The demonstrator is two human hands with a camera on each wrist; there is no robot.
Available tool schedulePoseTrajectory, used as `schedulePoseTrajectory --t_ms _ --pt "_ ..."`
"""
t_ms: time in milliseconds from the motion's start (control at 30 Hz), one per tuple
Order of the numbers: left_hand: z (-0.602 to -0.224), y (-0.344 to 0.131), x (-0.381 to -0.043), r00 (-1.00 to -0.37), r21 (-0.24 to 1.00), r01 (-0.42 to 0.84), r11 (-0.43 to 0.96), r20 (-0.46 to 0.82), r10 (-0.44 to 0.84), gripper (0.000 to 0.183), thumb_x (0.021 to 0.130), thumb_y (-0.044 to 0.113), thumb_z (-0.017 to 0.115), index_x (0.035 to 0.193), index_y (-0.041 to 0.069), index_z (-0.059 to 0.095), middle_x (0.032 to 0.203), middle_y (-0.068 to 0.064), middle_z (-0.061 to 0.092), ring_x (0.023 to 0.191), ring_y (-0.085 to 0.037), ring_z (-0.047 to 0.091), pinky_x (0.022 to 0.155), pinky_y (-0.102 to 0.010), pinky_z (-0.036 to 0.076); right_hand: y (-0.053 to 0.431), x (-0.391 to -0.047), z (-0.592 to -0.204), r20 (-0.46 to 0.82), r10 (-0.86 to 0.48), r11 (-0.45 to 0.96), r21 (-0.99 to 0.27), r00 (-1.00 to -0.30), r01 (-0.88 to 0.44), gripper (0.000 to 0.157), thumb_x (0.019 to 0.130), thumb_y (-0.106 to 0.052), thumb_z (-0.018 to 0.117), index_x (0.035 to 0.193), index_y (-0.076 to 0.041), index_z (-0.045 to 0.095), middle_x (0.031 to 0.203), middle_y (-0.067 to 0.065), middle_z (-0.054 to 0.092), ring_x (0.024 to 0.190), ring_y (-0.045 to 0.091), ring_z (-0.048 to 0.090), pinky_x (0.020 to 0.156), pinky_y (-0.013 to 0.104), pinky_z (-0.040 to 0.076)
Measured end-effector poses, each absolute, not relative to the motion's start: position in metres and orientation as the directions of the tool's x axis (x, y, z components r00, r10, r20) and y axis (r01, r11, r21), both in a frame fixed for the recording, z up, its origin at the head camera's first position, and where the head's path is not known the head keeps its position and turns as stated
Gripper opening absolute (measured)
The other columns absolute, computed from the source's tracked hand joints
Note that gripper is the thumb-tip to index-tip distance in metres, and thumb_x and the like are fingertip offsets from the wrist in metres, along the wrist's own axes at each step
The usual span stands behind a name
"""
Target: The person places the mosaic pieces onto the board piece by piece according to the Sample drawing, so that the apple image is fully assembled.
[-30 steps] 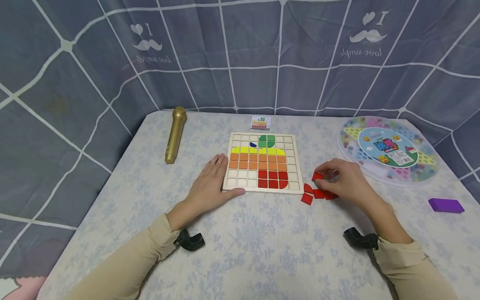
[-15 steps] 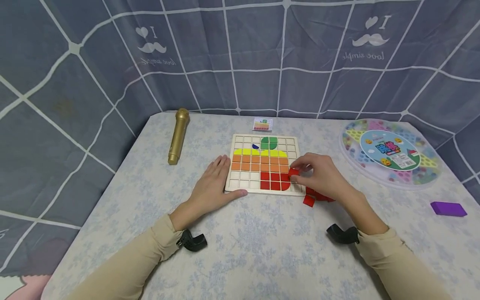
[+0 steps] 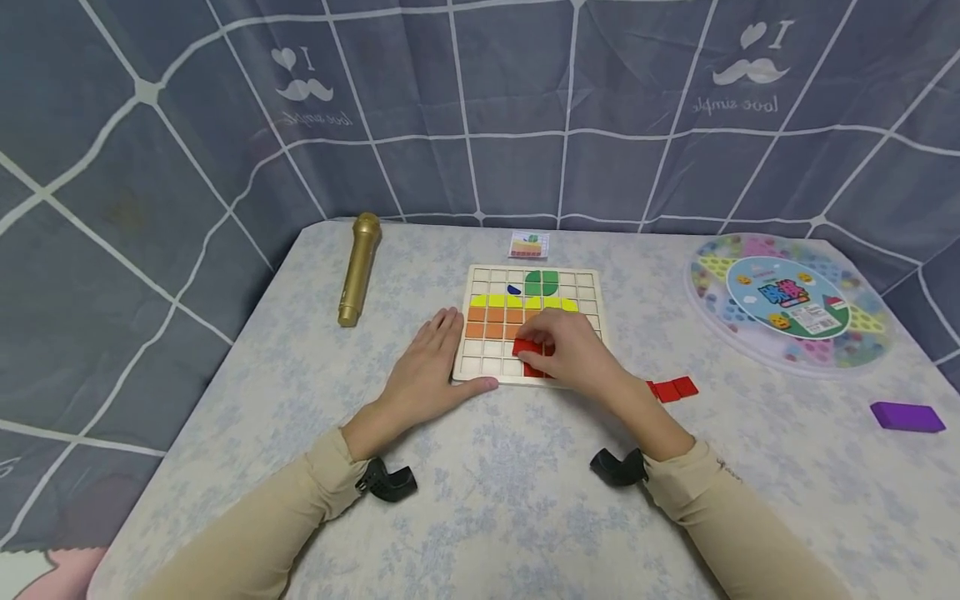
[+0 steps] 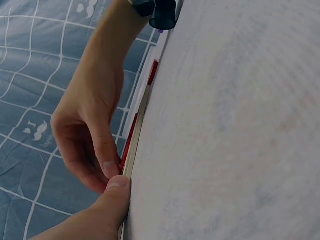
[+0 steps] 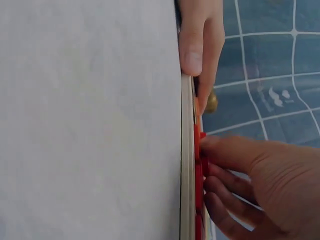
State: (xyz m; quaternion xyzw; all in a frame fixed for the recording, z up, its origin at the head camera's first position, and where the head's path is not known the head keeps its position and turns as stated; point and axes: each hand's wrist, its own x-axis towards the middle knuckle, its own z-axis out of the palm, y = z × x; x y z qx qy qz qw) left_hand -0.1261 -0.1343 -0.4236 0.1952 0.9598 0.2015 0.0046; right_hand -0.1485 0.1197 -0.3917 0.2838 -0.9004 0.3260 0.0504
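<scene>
A wooden grid board (image 3: 482, 365) lies mid-table, with yellow, orange, green, blue and red pieces set in its cells. My left hand (image 3: 422, 367) lies along its left edge, fingers straight, the thumb at the front left corner. Over the lower rows, my right hand (image 3: 576, 350) pinches a red square tile (image 3: 524, 345) between thumb and fingers, beside the placed red pieces. The hand hides several placed pieces in the head view. From the right wrist view, the thumb and fingertips are right at the board's top surface.
Loose red pieces (image 3: 678, 389) lie right of the board, partly behind the right forearm. A small pattern card (image 3: 528, 244) sits behind the board. Also on the table are a gold microphone (image 3: 360, 268), a round clear box (image 3: 787, 300) and a purple block (image 3: 907, 417).
My right hand has picked up a red tile from the loose pieces and carried it left to the board's lower middle. My left hand stays at the board's edge.
</scene>
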Motion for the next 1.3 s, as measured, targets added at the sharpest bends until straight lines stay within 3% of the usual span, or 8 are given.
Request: schedulePoseTrajectory --t_ms 700,1000,1300 --pt "-0.421 -0.135 -0.127 -0.924 0.391 0.375 0.841 0.080 0.374 0.116 0.092 0.073 0.064 0.168 0.000 0.015 0.176 -0.017 0.015 0.165 -0.029 0.008 0.136 -0.044 0.011 0.106 -0.143 -0.408 0.387 -0.407 0.563 -0.607 -0.828 -0.560 0.007 0.087 -0.003 0.083 0.091 -0.008 0.082 0.090 0.002 0.071 0.077 0.017 0.062 0.067 0.026 0.054" --pt "-0.423 -0.133 -0.128 -0.918 0.389 0.388 0.835 0.081 0.389 0.117 0.092 0.074 0.064 0.168 -0.001 0.015 0.176 -0.018 0.015 0.165 -0.030 0.009 0.135 -0.045 0.012 0.109 -0.142 -0.406 0.360 -0.401 0.589 -0.603 -0.842 -0.538 0.006 0.087 -0.005 0.083 0.087 -0.010 0.082 0.089 0.000 0.073 0.075 0.015 0.061 0.065 0.024 0.053" --pt "-0.425 -0.133 -0.126 -0.918 0.392 0.388 0.834 0.084 0.388 0.116 0.092 0.072 0.065 0.167 -0.001 0.016 0.176 -0.018 0.015 0.165 -0.030 0.009 0.135 -0.045 0.012 0.107 -0.138 -0.400 0.337 -0.419 0.632 -0.558 -0.843 -0.537 0.005 0.089 -0.005 0.083 0.092 -0.007 0.085 0.096 0.003 0.077 0.086 0.018 0.065 0.070 0.028 0.054"
